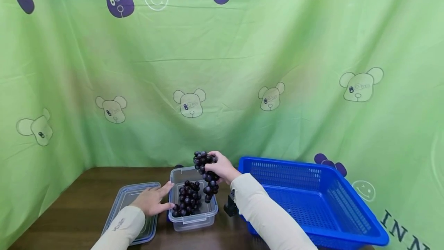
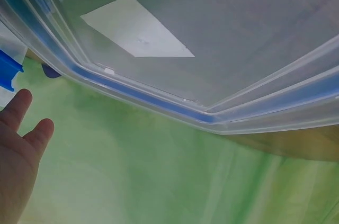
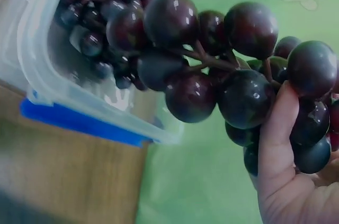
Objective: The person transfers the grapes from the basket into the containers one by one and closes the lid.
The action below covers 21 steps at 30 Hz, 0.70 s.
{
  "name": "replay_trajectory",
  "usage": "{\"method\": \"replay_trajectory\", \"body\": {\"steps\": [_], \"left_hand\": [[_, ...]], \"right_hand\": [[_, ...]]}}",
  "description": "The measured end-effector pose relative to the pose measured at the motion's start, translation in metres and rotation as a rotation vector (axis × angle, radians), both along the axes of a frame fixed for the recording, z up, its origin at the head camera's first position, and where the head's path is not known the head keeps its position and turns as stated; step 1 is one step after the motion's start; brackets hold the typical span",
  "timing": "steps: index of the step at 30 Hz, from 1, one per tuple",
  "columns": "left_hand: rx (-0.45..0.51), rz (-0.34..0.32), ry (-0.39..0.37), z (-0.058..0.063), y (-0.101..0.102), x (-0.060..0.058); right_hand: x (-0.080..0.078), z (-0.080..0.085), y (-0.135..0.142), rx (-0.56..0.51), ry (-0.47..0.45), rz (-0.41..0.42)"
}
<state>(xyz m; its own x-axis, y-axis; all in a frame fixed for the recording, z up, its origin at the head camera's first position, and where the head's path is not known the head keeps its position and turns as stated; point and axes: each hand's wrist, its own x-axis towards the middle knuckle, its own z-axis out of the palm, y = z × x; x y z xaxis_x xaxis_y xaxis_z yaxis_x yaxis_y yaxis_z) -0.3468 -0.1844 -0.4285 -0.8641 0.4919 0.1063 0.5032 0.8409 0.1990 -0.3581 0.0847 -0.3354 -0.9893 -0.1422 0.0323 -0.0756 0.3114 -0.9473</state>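
My right hand (image 1: 224,168) grips a bunch of dark purple grapes (image 1: 210,183), held up over the right side of a clear plastic container (image 1: 194,225). In the right wrist view, the thumb presses against the held grapes (image 3: 246,98), and the thin stem shows between them. A second grape bunch (image 1: 189,199) lies inside the container, toward its left side. My left hand (image 1: 151,201) has its fingers spread, with fingertips right at the container's left rim. Under the left forearm lies a clear lid (image 1: 119,200) with a blue seal, seen close up in the left wrist view.
A large blue plastic basket (image 1: 301,203) with slotted walls stands on the right, close to the right forearm. Everything rests on a brown wooden table (image 1: 79,200). A green printed curtain (image 1: 222,49) hangs behind and along both sides.
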Motion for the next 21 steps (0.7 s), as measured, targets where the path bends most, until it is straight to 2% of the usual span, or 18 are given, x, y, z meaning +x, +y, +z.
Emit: {"method": "replay_trajectory", "body": {"steps": [3,12,21], "left_hand": [[0.0,0.004,0.002,-0.001,-0.001,0.0],[0.007,0.015,-0.015,0.0,0.001,0.003],[0.022,-0.001,-0.024,0.003,0.001,0.006]], "right_hand": [[0.001,-0.009,-0.006,-0.016,0.021,0.01],[0.01,-0.035,-0.016,-0.026,0.067,-0.025],[0.019,-0.048,-0.027,0.011,0.068,-0.04]]}}
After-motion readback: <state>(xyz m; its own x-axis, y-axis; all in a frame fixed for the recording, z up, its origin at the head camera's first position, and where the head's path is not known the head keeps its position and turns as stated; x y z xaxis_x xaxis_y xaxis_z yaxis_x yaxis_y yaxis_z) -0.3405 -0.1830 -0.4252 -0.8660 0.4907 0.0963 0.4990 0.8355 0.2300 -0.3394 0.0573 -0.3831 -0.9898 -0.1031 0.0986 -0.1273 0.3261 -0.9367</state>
